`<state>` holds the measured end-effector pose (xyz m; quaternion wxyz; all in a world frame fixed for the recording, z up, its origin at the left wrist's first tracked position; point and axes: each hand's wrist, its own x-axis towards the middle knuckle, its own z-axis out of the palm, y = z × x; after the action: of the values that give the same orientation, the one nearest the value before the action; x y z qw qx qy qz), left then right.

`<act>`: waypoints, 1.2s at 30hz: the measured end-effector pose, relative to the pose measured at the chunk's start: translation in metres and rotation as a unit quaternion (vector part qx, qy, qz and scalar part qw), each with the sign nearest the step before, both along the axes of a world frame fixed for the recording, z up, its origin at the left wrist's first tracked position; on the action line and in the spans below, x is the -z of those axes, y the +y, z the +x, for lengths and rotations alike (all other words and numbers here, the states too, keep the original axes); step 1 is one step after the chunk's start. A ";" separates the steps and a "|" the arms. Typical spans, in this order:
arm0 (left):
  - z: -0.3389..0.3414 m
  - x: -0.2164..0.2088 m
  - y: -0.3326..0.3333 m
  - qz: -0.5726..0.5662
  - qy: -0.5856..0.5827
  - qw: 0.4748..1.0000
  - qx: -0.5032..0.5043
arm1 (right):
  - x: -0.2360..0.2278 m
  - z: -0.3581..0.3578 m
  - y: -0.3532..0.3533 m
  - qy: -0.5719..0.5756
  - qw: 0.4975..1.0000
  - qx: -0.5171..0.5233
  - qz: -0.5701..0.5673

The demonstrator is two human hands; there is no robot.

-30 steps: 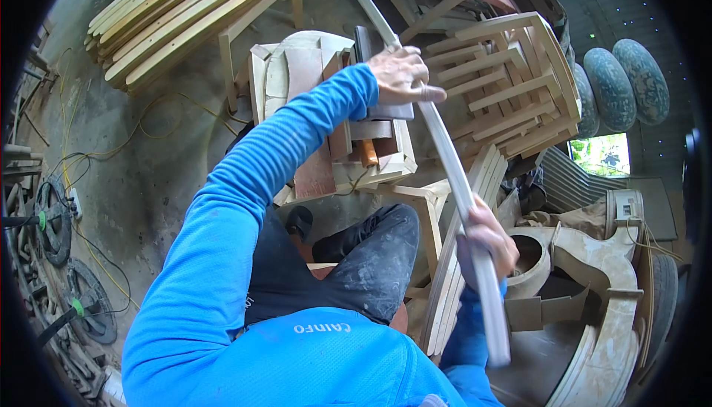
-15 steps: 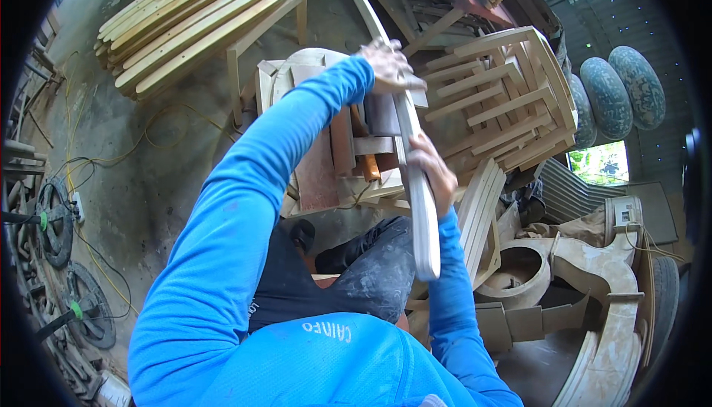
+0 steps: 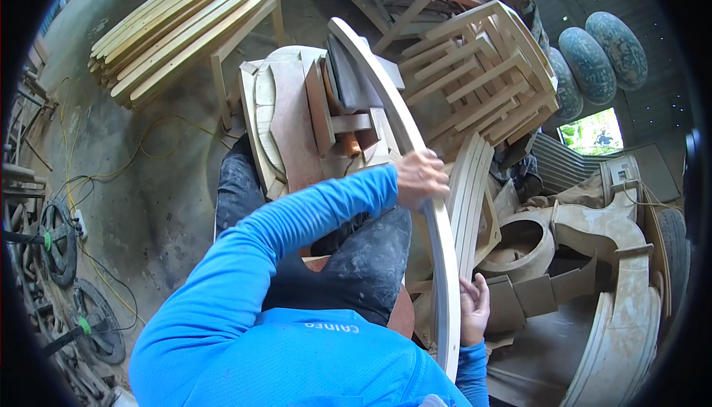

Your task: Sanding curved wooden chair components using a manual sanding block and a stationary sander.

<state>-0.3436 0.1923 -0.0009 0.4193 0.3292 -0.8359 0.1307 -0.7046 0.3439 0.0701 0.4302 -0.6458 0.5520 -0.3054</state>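
Observation:
A long, curved wooden slat (image 3: 393, 103) runs from above the workbench down along my right side. My left hand (image 3: 421, 179) is wrapped round its middle, with the arm reaching across in front of my body. My right hand (image 3: 475, 309) is beside the slat's lower part, palm up and fingers apart; whether it touches the wood I cannot tell. Under the slat's far end stands a wooden bench machine (image 3: 285, 103) with a dark upright belt-like surface (image 3: 352, 73) and an orange cylindrical part (image 3: 348, 144).
Curved slats (image 3: 193, 29) are stacked on a stand at the far left. To the right are a pile of slatted wooden frames (image 3: 482, 73) and more curved slats (image 3: 469, 192) beside my leg. A round wooden form (image 3: 519, 247) lies further right. A yellow cable (image 3: 137, 151) crosses the floor.
The slat has slid back toward me, its far end now in view. My left hand has come nearer with it. My right hand has moved down and its fingers have opened.

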 end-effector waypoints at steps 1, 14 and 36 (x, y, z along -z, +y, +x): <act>-0.017 -0.010 0.015 0.004 0.004 1.000 0.007 | -0.016 0.003 0.010 -0.294 0.928 0.048 0.226; -0.052 0.009 0.037 0.036 0.042 0.998 0.010 | -0.011 0.043 0.027 -0.097 0.934 -0.028 0.342; 0.012 0.042 0.067 0.142 0.450 0.851 -0.230 | 0.027 0.398 -0.307 0.226 0.932 -0.277 -0.056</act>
<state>-0.3318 0.2597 -0.0427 0.6562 0.5911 -0.4653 -0.0596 -0.3068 0.0372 0.0429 0.3252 -0.8478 0.4158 -0.0508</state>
